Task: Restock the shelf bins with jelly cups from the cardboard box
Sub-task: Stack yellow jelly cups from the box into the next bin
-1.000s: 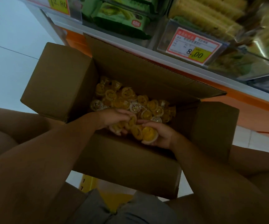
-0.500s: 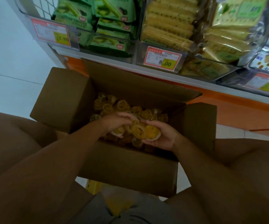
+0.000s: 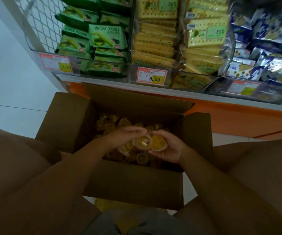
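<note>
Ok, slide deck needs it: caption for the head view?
Left hand and right hand cup a handful of jelly cups over the open cardboard box.

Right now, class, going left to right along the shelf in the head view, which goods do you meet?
Green matcha cookie packs → stacked yellow crackers → cracker packs with green labels → blue-and-white packets.

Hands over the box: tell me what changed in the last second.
The left hand and right hand rose from the pile together, lifting a cupped batch of jelly cups above the rest. Their hold stayed; the box stayed put, flaps open.
</note>
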`<state>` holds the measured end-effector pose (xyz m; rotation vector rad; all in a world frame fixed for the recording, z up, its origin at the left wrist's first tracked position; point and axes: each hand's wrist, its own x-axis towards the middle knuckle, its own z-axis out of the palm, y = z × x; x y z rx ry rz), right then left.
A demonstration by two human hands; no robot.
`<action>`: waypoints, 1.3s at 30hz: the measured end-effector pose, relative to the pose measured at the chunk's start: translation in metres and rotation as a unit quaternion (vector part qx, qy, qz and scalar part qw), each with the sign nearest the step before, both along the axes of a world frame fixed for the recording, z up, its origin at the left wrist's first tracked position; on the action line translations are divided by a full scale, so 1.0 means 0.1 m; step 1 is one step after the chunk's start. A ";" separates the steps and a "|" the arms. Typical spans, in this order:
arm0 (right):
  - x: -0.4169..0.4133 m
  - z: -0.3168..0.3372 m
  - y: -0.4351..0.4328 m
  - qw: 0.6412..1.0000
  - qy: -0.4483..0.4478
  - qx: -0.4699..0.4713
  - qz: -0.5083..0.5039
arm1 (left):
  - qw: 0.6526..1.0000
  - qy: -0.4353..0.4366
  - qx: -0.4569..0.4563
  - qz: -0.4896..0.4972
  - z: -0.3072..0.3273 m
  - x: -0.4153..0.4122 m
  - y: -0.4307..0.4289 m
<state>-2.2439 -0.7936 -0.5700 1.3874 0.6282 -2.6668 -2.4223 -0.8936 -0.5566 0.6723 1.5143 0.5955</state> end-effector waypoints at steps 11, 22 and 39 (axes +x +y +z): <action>0.00 0.23 -0.03 0.999 0.011 0.029 -0.009 | 0.989 0.089 0.076 -0.088 0.24 0.00 0.00; -0.10 0.49 0.00 0.996 0.054 0.043 -0.058 | 0.996 0.056 0.065 0.000 0.41 0.00 -0.09; -0.21 1.07 0.04 0.972 0.091 0.212 0.050 | 0.986 -0.010 0.053 0.157 0.89 -0.11 -0.08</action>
